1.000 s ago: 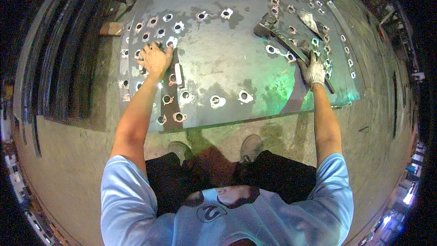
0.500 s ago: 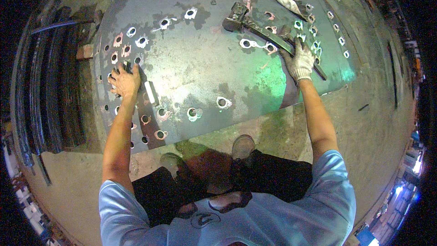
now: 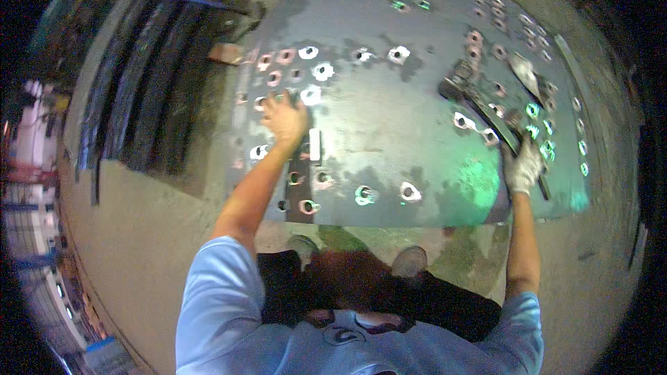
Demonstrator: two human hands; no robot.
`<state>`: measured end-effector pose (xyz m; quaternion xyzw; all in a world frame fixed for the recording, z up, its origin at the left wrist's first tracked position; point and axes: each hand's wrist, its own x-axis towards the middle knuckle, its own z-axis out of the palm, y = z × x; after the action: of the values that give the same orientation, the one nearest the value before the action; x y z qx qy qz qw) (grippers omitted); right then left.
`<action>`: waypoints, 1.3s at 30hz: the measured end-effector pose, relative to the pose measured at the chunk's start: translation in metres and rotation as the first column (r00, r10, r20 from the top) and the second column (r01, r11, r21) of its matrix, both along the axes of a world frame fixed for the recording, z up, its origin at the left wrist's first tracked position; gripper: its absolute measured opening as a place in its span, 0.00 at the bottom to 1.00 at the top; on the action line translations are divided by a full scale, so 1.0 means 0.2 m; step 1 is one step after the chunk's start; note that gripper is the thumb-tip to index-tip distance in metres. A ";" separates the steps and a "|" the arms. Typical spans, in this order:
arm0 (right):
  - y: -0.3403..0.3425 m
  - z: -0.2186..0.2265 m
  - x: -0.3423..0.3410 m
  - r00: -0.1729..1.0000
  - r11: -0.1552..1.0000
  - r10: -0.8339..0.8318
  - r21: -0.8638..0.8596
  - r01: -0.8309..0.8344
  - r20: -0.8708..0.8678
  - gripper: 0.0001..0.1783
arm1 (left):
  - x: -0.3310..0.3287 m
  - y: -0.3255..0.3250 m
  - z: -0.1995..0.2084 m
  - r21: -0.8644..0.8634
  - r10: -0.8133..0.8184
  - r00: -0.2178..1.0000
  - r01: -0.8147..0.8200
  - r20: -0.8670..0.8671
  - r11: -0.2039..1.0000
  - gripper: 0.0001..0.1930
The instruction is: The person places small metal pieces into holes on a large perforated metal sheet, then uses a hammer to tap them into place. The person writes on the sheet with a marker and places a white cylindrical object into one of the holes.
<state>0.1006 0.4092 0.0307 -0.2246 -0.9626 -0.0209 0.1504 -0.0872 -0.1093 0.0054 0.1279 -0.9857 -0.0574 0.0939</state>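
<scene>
Head view: many ragged-rimmed holes (image 3: 410, 192) already showed in the metal plate (image 3: 361, 132); which were finished and which still needed work could not be told. The gloved right hand (image 3: 522, 168) had its grip closed around the handle of the hammer (image 3: 495, 122), over the plate's right side. The left hand (image 3: 286, 125) spread its fingers among holes just beside a white bar (image 3: 315, 144); whether that grip held anything was hidden. No container could be made out.

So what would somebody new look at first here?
Probably the big grey metal plate, upper middle, dotted with pale-ringed dark spots. Next, maybe the hammer on its right side, with the gloved right hand at its handle. The bare left hand is over the plate's left.
</scene>
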 end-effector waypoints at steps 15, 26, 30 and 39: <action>-0.01 0.09 -0.01 0.997 0.996 -0.058 -0.065 0.061 0.053 0.42 | 0.03 0.04 0.02 0.020 -0.030 0.999 0.030 0.012 0.999 0.28; 0.03 -0.01 0.02 1.000 0.999 -0.029 0.016 0.028 0.011 0.45 | -0.02 -0.01 -0.04 -0.031 -0.043 0.999 0.042 -0.007 0.999 0.29; 0.03 -0.01 0.02 1.000 1.000 -0.008 0.016 0.009 -0.014 0.46 | -0.01 -0.02 -0.04 -0.024 -0.022 0.999 0.022 0.024 0.999 0.29; 0.03 -0.01 0.01 1.000 0.999 -0.027 -0.028 0.027 -0.011 0.46 | -0.02 -0.03 -0.04 -0.049 -0.023 0.999 0.025 0.037 0.998 0.29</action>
<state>0.1028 0.4154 0.0287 -0.2396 -0.9588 -0.0085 0.1523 -0.0921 -0.1147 -0.0034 0.1147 -0.9898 -0.0320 0.0785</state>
